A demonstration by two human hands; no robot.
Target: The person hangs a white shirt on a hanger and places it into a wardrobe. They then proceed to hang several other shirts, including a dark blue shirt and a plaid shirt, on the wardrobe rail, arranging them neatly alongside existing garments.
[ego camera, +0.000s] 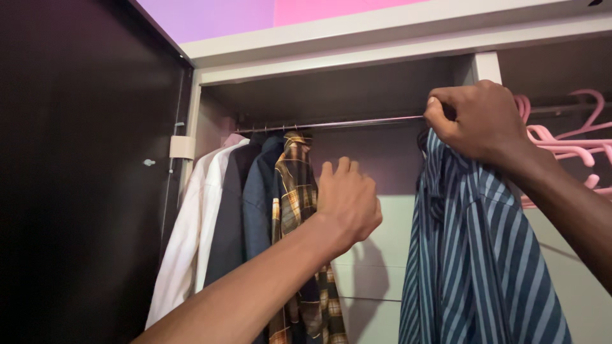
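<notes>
1. the metal rail [331, 124] across the top of the open wardrobe [357, 44] is the thing to go by here; everything else sits against it.
2. the right hand [478, 121] is up at the rail, toward its right end, its grip closed on the top of a blue striped shirt [484, 255]. the hanger itself is hidden inside the fist, so i cannot tell whether its hook is over the rail yet.
3. the striped shirt hangs straight down from that hand, below the rail, well apart from the other clothes.
4. the left hand [347, 200] is lower, below the middle of the rail, fingers loosely curled and holding nothing that i can see. it sits just beside a plaid shirt [296, 191].
5. toward the rail's left end hang a white shirt [191, 236], a dark garment, a navy jacket [258, 197] and the plaid shirt, packed together.
6. past the rail's right end, behind the right hand, is a bunch of bare pink hangers [567, 137].
7. my judgement of progress: the shirt is lifted to rail height, so the carrying looks done; what seems left is seating the hook and letting go.
8. a dark door [83, 172] stands open left of the rail.
</notes>
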